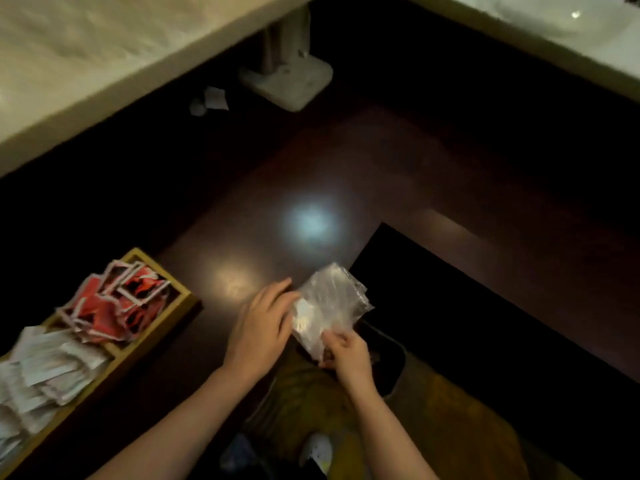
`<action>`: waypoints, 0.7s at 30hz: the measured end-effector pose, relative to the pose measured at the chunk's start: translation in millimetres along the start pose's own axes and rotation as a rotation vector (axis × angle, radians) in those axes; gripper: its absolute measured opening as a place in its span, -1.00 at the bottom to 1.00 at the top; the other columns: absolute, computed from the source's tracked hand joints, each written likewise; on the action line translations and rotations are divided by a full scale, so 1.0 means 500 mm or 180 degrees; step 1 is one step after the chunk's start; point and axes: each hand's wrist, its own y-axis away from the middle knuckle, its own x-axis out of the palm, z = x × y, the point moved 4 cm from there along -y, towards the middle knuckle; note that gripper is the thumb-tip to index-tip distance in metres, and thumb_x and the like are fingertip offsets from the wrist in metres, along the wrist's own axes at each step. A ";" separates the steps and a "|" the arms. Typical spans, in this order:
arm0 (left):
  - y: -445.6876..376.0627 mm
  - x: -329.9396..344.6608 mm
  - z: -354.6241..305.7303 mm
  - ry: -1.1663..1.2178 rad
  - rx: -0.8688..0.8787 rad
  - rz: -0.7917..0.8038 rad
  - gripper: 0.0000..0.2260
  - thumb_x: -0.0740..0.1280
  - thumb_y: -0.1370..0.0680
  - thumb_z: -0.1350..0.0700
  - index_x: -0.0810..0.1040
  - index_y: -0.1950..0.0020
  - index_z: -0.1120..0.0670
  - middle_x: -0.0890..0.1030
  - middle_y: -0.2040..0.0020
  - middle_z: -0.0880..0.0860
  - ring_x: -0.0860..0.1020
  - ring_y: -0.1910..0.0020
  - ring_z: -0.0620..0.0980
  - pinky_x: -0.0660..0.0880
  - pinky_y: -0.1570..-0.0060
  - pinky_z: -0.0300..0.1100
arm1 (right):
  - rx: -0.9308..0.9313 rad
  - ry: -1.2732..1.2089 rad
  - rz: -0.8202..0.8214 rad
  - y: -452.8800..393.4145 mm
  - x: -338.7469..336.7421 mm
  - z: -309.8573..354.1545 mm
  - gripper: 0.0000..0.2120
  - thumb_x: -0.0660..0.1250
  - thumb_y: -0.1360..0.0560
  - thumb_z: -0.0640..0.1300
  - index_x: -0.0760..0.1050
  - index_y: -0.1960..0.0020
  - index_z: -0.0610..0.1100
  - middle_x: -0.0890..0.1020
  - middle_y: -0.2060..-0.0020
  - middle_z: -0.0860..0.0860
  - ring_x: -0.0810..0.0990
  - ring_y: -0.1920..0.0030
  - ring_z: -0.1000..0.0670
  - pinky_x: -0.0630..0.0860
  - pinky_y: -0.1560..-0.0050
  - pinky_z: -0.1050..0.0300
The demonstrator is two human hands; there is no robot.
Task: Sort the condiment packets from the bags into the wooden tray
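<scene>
Two hands on one clear plastic bag (330,303) at lower centre of the frame, and you've got it pinned from both ends. Your right hand (348,353) is curled closed, pinching the bag's lower edge; your left hand (261,327) is loosely open, fingers laid along the bag's left side, steadying rather than gripping. That hold looks like it's meant to spread the film so you can get at what's inside, and a pale packet seems to show through near your left fingers, though the blur makes it hard to be sure.

Over at lower left sits the wooden tray (156,336), well apart from the bag. Its upper compartment is heaped with red packets (114,306), the lower one with white packets (45,372), both piled above the divider, so anything added could slide off the heap.

Between bag and tray the dark table (346,174) lies bare, nothing blocking your reach. Scraps of paper (211,100) lie at upper centre near a white stand base (291,81), far from the work.
</scene>
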 end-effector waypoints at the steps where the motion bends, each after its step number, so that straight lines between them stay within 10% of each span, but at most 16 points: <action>1: -0.013 0.015 -0.003 -0.0234 0.0084 -0.0001 -0.71 0.19 -0.56 0.04 0.51 -0.27 -0.05 0.50 -0.35 -0.04 0.42 -0.34 -0.02 0.32 -0.28 -0.08 | 0.0012 0.0007 -0.0056 -0.017 -0.020 -0.022 -0.89 0.30 -0.54 -0.21 0.48 0.13 -0.25 0.49 0.45 -0.01 0.51 0.51 0.15 0.52 0.45 0.23; 21: -0.035 0.045 -0.016 -0.0921 0.0362 -0.0096 -0.59 0.14 -0.51 -0.06 0.45 -0.34 -0.08 0.44 -0.39 0.00 0.36 -0.39 0.07 0.26 -0.31 0.07 | 0.1719 -0.1341 -0.0860 -0.270 -0.161 -0.405 -0.79 0.27 -0.55 -0.03 0.53 0.02 -0.19 0.66 0.30 -0.10 0.60 0.35 -0.06 0.50 0.31 0.10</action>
